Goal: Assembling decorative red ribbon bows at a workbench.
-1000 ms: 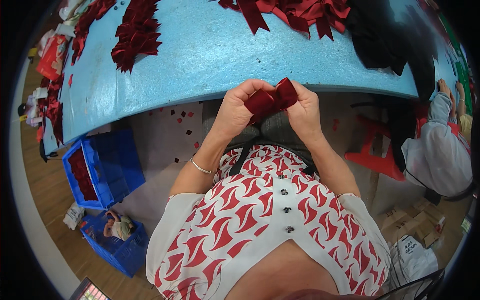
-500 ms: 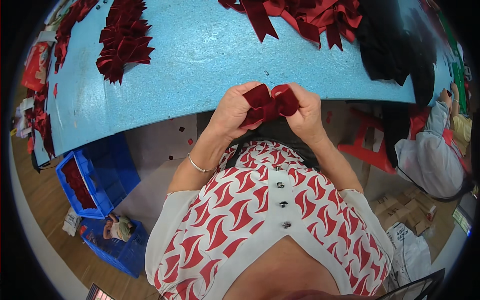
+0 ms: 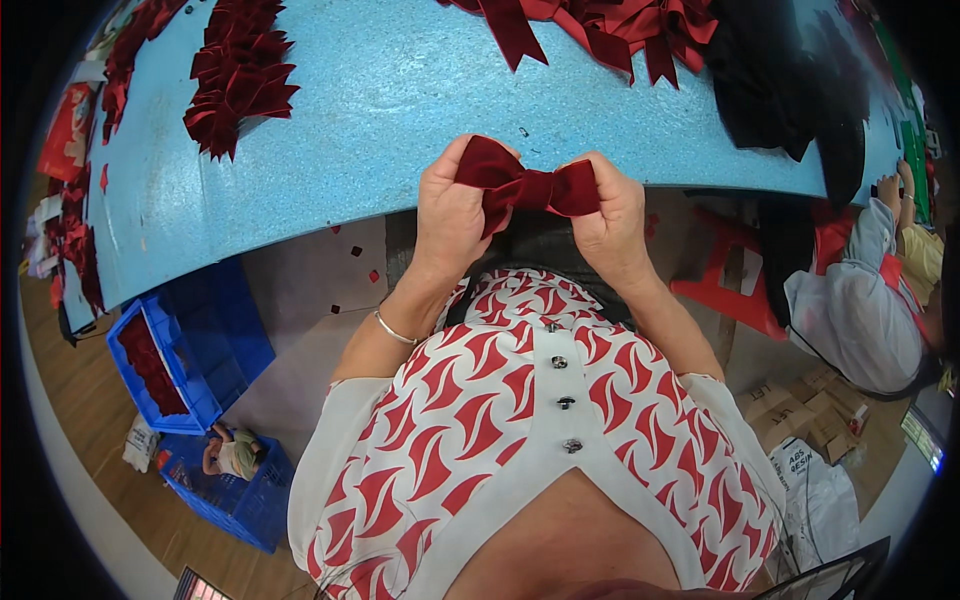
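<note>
A dark red velvet bow (image 3: pixel 537 190) is stretched between my two hands, just in front of the table's near edge. My left hand (image 3: pixel 447 210) grips its left loop, and my right hand (image 3: pixel 612 222) grips the right loop; the fingers of both are partly behind the fabric. The bow's wrapped middle faces up, and a tail hangs below the left loop. Past my hands, on the blue table (image 3: pixel 380 110), lie a row of stacked red bows (image 3: pixel 238 80) at the left and a heap of loose red ribbons (image 3: pixel 610 35) at the far middle.
Black cloth (image 3: pixel 765 80) drapes over the table's right side. At lower left stand a blue bin (image 3: pixel 190 345) with red pieces in it and a blue crate (image 3: pixel 230 505). A red stool (image 3: pixel 735 280) is at the right, near another person's sleeve (image 3: pixel 855 320). Red scraps dot the floor.
The bow has been turned and spread so its front and wrapped middle now show flat. Both hands have shifted slightly, the left one upward.
</note>
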{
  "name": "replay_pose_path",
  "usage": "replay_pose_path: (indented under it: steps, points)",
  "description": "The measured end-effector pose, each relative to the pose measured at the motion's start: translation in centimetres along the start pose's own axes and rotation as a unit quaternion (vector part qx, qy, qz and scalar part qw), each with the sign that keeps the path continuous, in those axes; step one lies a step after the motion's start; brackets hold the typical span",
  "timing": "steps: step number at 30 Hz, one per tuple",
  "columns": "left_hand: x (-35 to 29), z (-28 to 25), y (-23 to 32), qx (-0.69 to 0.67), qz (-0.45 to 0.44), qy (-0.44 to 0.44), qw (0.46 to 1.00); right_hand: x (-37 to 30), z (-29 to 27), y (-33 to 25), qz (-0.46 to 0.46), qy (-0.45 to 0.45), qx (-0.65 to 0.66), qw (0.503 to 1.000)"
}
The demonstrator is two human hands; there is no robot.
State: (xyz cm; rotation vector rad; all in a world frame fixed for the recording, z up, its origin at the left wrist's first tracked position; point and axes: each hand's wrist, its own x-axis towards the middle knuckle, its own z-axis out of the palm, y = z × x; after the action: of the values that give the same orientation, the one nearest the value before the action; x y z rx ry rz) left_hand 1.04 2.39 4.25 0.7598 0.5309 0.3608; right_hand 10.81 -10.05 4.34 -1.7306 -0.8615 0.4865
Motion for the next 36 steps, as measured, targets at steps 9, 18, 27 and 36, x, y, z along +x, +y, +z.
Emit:
replay_pose_path:
  steps: [9,18,27,36]
  points:
    - [0.6,-0.2,0.1,0.058,0.003,-0.019,0.998,0.1,0.3,-0.2,-0.115,0.138,-0.068,0.981]
    - [0.8,0.0,0.5,0.037,-0.110,-0.142,0.983,0.3,-0.3,-0.5,-0.115,0.121,-0.096,0.981]
    - [0.8,0.8,0.4,0.034,-0.032,-0.005,0.999,-0.5,0.3,-0.6,-0.049,0.145,0.004,0.988]
    - [0.2,0.7,0.7,-0.008,-0.101,0.000,0.995,0.2,0.3,0.3,-0.086,0.171,-0.008,0.981]
